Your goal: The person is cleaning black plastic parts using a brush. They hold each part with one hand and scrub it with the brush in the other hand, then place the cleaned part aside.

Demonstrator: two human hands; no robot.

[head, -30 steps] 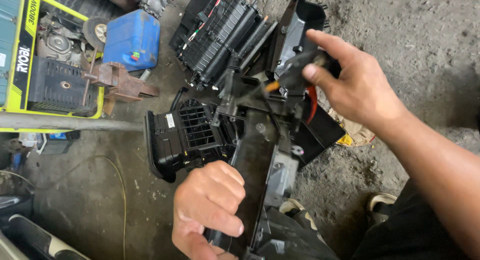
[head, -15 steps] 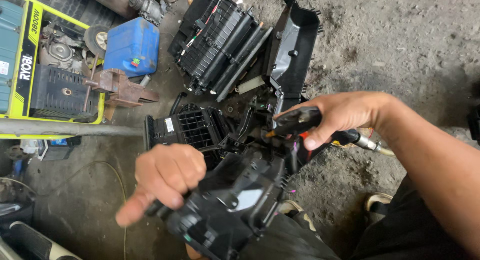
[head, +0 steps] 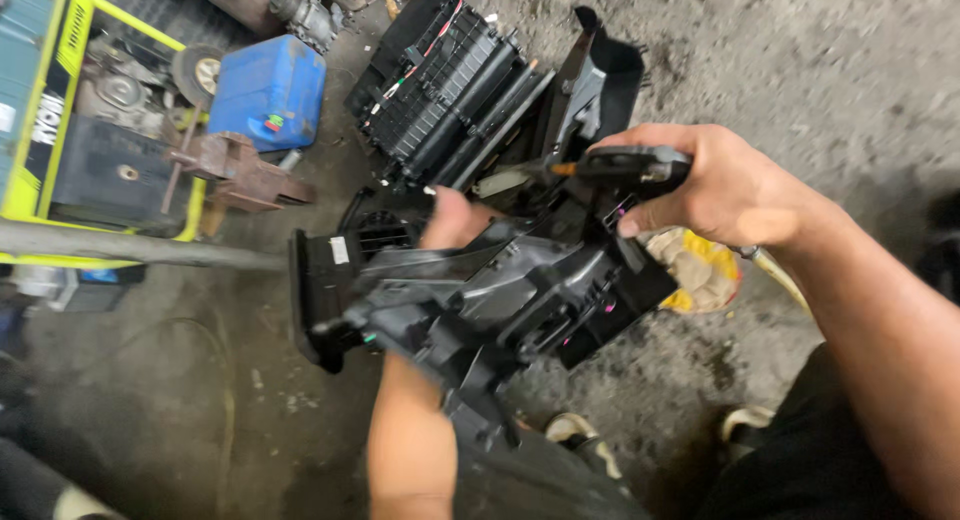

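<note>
- I see my left hand point(head: 452, 220) behind a plastic housing point(head: 500, 300), which is held up above the floor point(head: 800, 60).
- My right hand point(head: 715, 185) is right of the housing's top, gripping a tool point(head: 625, 165).
- A slatted unit point(head: 450, 85) lies on the floor beyond them.
- A canister point(head: 268, 90) sits left of that unit, with a generator point(head: 90, 120) further left.
</note>
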